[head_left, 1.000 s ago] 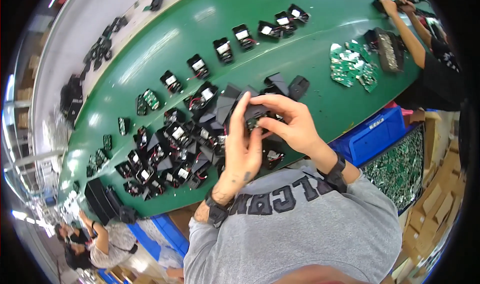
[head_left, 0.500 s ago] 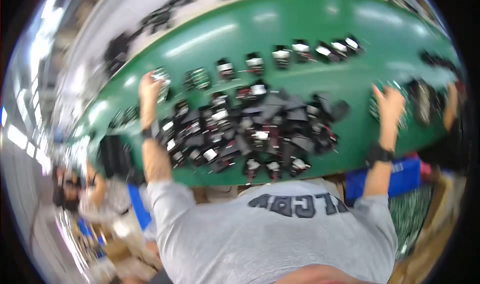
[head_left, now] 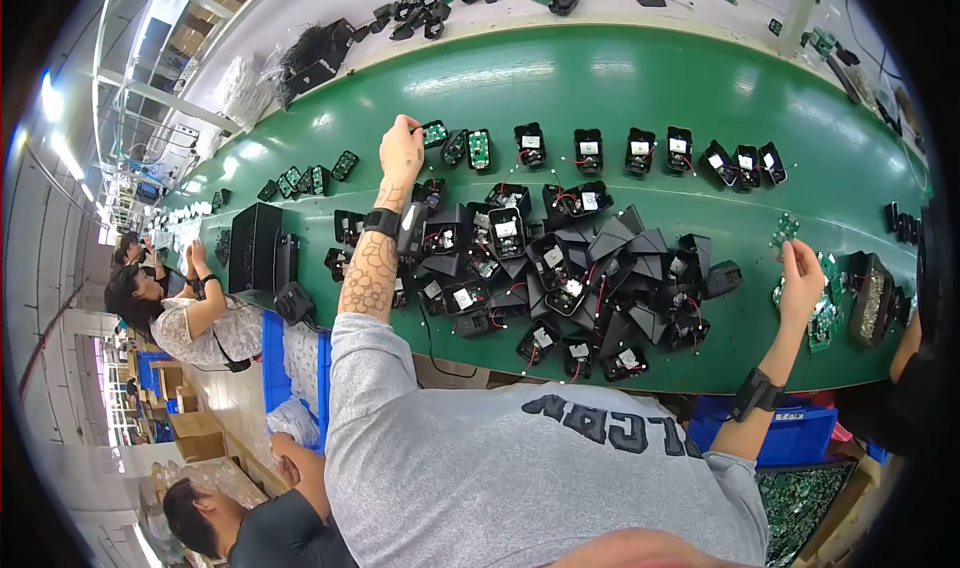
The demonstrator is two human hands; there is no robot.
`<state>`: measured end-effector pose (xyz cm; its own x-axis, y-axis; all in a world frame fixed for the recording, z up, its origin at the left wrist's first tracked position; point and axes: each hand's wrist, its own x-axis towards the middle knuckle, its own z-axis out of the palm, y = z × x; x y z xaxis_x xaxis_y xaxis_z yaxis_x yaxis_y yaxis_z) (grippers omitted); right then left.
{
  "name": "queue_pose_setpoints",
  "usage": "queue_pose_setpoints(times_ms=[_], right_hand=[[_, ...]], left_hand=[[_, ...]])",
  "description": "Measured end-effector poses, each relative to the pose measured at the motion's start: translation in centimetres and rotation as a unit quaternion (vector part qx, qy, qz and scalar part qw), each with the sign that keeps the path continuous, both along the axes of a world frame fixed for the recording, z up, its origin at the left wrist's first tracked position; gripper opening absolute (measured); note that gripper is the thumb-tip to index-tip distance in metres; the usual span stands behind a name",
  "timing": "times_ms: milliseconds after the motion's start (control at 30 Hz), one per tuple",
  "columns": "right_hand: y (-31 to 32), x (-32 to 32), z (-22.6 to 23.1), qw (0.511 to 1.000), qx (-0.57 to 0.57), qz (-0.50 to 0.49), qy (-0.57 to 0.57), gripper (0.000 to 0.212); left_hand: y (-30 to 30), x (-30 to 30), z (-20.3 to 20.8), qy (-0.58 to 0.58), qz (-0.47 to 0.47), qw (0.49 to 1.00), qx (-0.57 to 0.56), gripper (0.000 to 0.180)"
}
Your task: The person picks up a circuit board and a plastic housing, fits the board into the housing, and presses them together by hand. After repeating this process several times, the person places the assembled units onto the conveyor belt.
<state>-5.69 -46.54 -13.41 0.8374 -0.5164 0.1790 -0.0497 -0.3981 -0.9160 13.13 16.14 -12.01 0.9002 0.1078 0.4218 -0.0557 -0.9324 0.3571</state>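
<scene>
Left hand (head_left: 402, 156): I have it stretched out over the left side of the green worktop (head_left: 600, 83).
Left fingers: bent at the left end of a small black case (head_left: 434, 134) with a green board in it; I cannot tell whether they grip it or only touch it.
Where that case lies: just right of my left fingers, with 2 more board-filled cases (head_left: 479, 150) beside it.
Right hand (head_left: 803, 280): reached out to my right, palm end towards me.
Right fingers: pinched on the near edge of a loose green board (head_left: 785, 230).
Where that board is: sticking out past my right fingers, away from my palm.
Board heap (head_left: 826, 318): just right of my right hand.
Between my arms: a pile of open cases (head_left: 508, 231) with red wires.
Beyond the pile: a row of 7 open cases with white blocks (head_left: 588, 152).
</scene>
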Motion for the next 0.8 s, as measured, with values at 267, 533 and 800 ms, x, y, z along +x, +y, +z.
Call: queue_pose_setpoints(times_ms=[267, 533, 800], right_hand=[[5.3, -3.5, 2.0, 0.989, 0.148, 0.025, -0.017, 0.028], [13.1, -3.0, 7.1, 0.939, 0.29, 0.184, -0.007, 0.053], [14.1, -3.8, 8.6, 0.931, 0.294, 0.217, -0.008, 0.048]], left_hand=[[-2.1, -0.9, 1.3, -0.042, 0.058, 0.973, 0.221, 0.016], [-12.0, 0.2, 0.9, 0.087, -0.149, 0.972, 0.161, 0.032], [-15.8, -1.3, 1.9, 0.187, -0.167, 0.955, -0.161, 0.036]])
